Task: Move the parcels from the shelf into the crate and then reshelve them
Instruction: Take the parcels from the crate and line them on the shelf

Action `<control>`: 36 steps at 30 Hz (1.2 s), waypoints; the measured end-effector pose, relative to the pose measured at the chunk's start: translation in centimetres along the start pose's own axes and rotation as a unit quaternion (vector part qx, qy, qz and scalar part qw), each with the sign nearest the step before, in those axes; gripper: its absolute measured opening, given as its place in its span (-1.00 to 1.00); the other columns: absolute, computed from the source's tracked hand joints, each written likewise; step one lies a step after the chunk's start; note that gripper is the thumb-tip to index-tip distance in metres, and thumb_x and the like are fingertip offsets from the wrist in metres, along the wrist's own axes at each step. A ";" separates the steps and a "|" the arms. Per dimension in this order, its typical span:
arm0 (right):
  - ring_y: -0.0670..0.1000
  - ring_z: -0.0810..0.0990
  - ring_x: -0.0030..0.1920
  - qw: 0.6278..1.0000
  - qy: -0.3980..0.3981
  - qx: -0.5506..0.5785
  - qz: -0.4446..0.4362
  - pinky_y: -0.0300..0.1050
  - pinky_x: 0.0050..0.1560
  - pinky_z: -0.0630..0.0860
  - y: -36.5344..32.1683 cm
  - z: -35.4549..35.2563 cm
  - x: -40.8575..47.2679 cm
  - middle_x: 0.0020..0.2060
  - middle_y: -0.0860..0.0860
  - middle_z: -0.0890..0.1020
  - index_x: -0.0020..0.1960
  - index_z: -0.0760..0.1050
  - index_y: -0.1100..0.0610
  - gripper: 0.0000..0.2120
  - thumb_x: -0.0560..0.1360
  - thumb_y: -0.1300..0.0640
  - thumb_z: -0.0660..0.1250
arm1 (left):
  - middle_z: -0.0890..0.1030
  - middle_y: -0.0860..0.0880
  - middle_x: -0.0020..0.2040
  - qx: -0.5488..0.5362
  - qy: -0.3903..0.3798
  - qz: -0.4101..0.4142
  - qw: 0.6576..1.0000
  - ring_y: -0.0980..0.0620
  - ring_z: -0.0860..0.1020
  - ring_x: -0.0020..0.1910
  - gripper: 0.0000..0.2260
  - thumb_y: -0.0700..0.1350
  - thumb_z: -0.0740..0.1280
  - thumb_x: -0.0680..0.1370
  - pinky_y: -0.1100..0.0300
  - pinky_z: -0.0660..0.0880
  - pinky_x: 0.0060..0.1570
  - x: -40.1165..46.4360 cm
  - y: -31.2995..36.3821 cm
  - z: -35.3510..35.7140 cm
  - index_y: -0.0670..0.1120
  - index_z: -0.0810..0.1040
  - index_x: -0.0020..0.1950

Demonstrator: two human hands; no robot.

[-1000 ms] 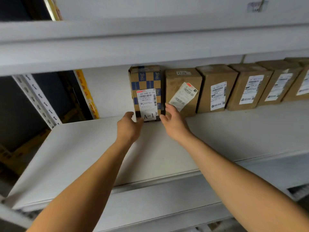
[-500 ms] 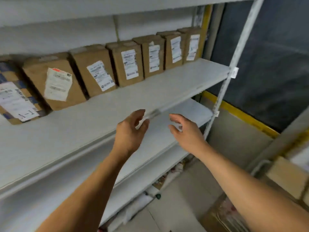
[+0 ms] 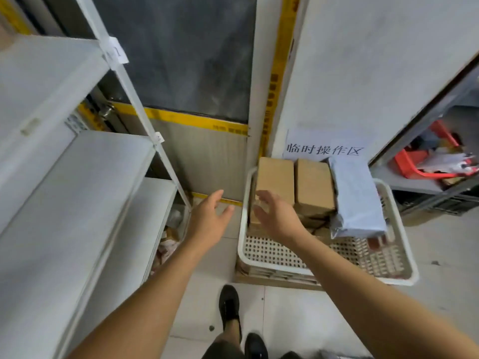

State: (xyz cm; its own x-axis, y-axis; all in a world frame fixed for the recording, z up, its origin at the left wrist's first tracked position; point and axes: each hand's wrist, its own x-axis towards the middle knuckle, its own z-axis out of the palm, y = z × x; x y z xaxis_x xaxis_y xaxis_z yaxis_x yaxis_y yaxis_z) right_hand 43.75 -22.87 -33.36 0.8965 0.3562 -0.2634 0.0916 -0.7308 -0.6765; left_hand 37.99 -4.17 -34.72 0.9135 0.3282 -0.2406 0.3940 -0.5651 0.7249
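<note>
red basket [image 3: 414, 167] cut off at right edge, lower parcels [image 3: 315, 222] hidden beneath cardboard boxes [image 3: 313, 185]

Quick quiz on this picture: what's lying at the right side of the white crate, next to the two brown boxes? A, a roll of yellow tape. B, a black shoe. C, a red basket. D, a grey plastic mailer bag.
D: in the white crate a grey plastic mailer bag lies to the right of the two brown boxes, and neither open hand touches it.
</note>
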 end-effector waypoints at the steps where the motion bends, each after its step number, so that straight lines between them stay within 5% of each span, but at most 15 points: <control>1: 0.14 0.59 0.35 1.000 0.009 0.000 0.024 -0.07 0.25 0.49 1.2 -0.5 1.0 0.43 0.09 0.57 0.54 0.41 0.11 -0.56 0.69 0.02 0.30 | 0.55 -0.06 0.47 0.000 -0.027 0.002 1.000 -0.03 0.51 0.43 -0.48 0.11 0.38 0.65 0.05 0.47 0.36 1.8 0.5 1.5 0.03 0.41 0.59; 7: 0.17 0.63 0.27 0.986 0.035 0.013 0.164 0.07 0.28 0.56 7.1 -0.8 6.9 0.45 0.14 0.54 0.59 0.33 0.12 -0.49 0.69 -0.03 0.28 | 0.50 -0.06 0.51 0.003 -0.137 -0.013 0.990 -0.06 0.49 0.45 -0.42 0.15 0.37 0.64 0.08 0.45 0.37 11.2 1.3 9.2 0.02 0.34 0.63; 14: 0.28 0.34 0.44 0.954 0.077 0.046 0.286 0.19 0.48 0.31 10.7 2.4 11.1 0.47 0.20 0.36 0.61 0.23 0.14 -0.40 0.66 -0.01 0.32 | 0.43 -0.09 0.57 -0.027 -0.201 -0.104 0.974 -0.14 0.46 0.48 -0.31 0.20 0.29 0.68 0.10 0.41 0.34 16.4 0.9 14.2 -0.04 0.12 0.70; 18: 0.34 0.28 0.47 0.943 0.085 0.055 0.316 0.20 0.53 0.25 11.5 3.4 13.0 0.49 0.26 0.29 0.69 0.07 0.19 -0.26 0.65 -0.03 0.31 | 0.55 -0.05 0.46 -0.061 -0.203 -0.122 0.970 -0.08 0.55 0.35 -0.41 0.23 0.26 0.68 0.19 0.40 0.15 17.0 -0.8 15.4 0.03 0.24 0.64; 20: 0.34 0.34 0.43 0.943 0.069 0.075 0.318 0.16 0.53 0.31 12.0 3.1 13.2 0.39 0.25 0.35 0.64 0.21 0.19 -0.35 0.65 -0.03 0.30 | 0.56 -0.02 0.43 -0.084 -0.179 -0.136 0.971 -0.05 0.56 0.34 -0.46 0.20 0.28 0.68 0.21 0.39 0.17 16.5 -0.9 15.0 0.05 0.30 0.62; 22: 0.29 0.47 0.35 0.948 0.058 0.119 0.290 0.14 0.47 0.43 12.0 2.5 12.5 0.27 0.16 0.40 0.55 0.38 0.16 -0.46 0.63 -0.02 0.30 | 0.61 0.06 0.37 -0.115 -0.158 -0.137 0.971 0.05 0.59 0.26 -0.51 0.19 0.31 0.67 0.22 0.44 0.15 15.5 -0.8 13.7 0.12 0.36 0.58; 26: 0.07 0.60 0.22 0.955 0.052 0.224 0.189 0.14 0.29 0.63 10.3 -0.8 11.3 0.29 0.04 0.48 0.50 0.38 -0.03 -0.31 0.45 -0.26 0.39 | 0.65 0.25 0.22 -0.174 -0.111 -0.113 0.972 0.17 0.61 0.22 -0.60 0.30 0.34 0.60 0.11 0.53 0.25 13.3 1.0 9.9 0.27 0.51 0.42; 30: -0.09 0.63 0.28 0.951 0.013 0.304 0.055 0.04 0.31 0.61 6.0 -5.5 11.0 0.32 -0.11 0.60 0.47 0.46 -0.16 -0.41 0.52 -0.38 0.40 | 0.60 0.22 0.23 -0.221 -0.011 -0.103 0.970 0.06 0.57 0.27 -0.62 0.50 0.24 0.53 -0.01 0.50 0.27 10.8 4.3 4.3 0.45 0.50 0.30; 33: -0.33 0.59 0.26 0.940 -0.071 0.327 -0.059 -0.30 0.24 0.53 1.8 -8.8 10.0 0.32 -0.28 0.60 0.57 0.39 -0.17 -0.42 0.59 -0.20 0.42 | 0.62 0.13 0.36 -0.299 0.105 -0.117 0.941 0.02 0.57 0.36 -0.25 0.67 0.29 0.31 -0.15 0.46 0.43 8.6 5.5 0.0 0.29 0.56 0.36; 36: -0.17 0.45 0.49 0.948 -0.117 0.249 -0.162 0.01 0.47 0.45 -2.8 -10.4 9.3 0.50 -0.27 0.47 0.61 0.25 -0.29 -0.19 0.48 -0.19 0.58 | 0.63 0.20 0.33 -0.345 0.181 -0.102 0.915 0.13 0.57 0.34 -0.34 0.59 0.32 0.32 -0.06 0.45 0.45 4.5 7.9 -4.8 0.32 0.62 0.32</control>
State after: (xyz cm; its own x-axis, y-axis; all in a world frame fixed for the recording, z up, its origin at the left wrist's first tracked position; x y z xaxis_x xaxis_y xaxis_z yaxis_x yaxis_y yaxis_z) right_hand 56.31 -23.63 -26.75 0.7309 0.6762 -0.0920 0.0775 -0.2162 -0.9733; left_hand 44.75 -3.52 -26.94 0.6853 0.6736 -0.2768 0.2798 0.1074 0.9540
